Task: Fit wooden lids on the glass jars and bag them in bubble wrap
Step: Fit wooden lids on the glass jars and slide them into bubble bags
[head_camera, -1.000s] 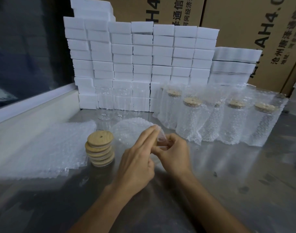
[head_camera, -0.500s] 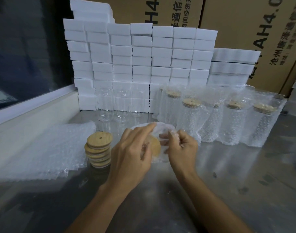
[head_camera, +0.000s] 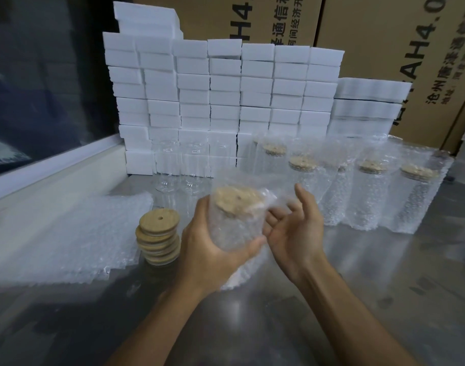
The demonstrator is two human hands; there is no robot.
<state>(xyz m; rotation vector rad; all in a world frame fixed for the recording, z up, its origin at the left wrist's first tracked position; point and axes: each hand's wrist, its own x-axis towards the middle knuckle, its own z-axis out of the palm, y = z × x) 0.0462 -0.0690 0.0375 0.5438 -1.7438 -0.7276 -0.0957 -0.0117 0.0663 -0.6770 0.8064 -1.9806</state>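
While the left hand (head_camera: 213, 249) grips a lidded glass jar in a clear bubble-wrap bag (head_camera: 235, 220), the right hand (head_camera: 294, 228) hangs spread beside it; bagging looks done, so standing it in the row of wrapped jars (head_camera: 368, 191) on the counter (head_camera: 358, 273) likely follows.

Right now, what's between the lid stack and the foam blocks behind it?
Head view: empty glass jars without lids stand between the stack of wooden lids and the white foam blocks, just in front of the blocks.
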